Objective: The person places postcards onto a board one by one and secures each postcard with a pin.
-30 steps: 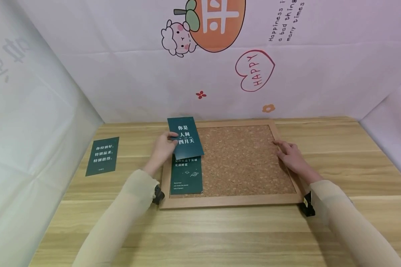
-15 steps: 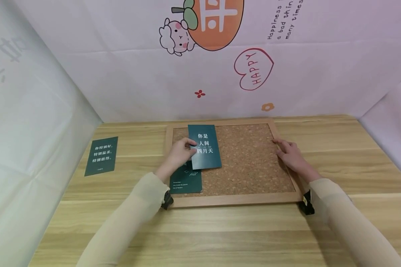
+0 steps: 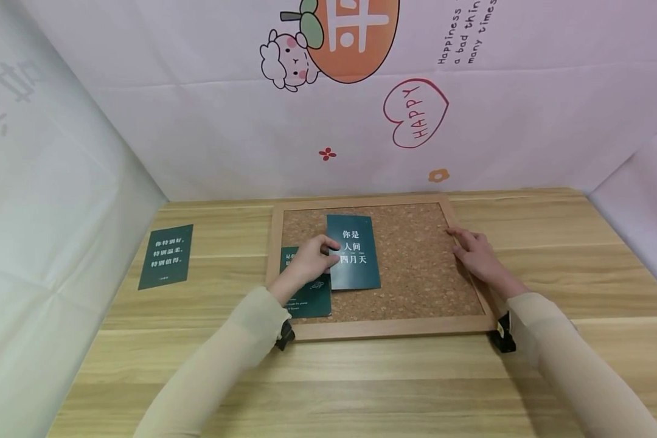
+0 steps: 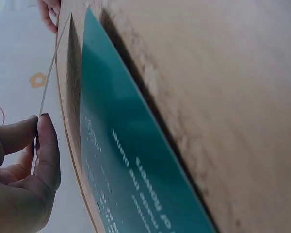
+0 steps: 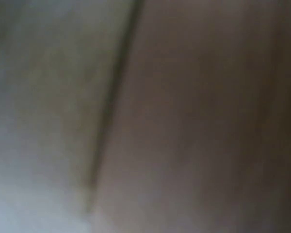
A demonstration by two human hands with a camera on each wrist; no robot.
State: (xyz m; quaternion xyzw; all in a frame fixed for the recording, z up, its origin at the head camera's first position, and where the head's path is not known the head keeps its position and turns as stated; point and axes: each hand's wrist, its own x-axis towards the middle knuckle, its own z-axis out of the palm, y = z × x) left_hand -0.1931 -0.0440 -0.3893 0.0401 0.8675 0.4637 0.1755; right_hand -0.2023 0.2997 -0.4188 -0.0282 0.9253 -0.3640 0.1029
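Note:
My left hand (image 3: 309, 261) pinches the left edge of a dark green card (image 3: 356, 274) with white Chinese characters. In the left wrist view the pinched card (image 4: 49, 80) shows nearly edge-on, raised off the cork between thumb and fingers. Below that hand, a second green card (image 3: 317, 303) lies on the left part of the wood-framed corkboard (image 3: 416, 261), partly covered by the hand and the held card. My right hand (image 3: 477, 254) holds the board's right frame side, its thumb and index finger reaching over onto the inner edge. The right wrist view is too blurred to show its fingers.
A third green card (image 3: 166, 257) lies on the wooden table (image 3: 389, 389), left of the board. White fabric with printed drawings (image 3: 328, 115) rises behind the table, and more fabric hangs at both sides.
My left hand has carried the pinched card right and toward the near side, from above the board's upper left corner to beside the second card. The right hand stays on the frame.

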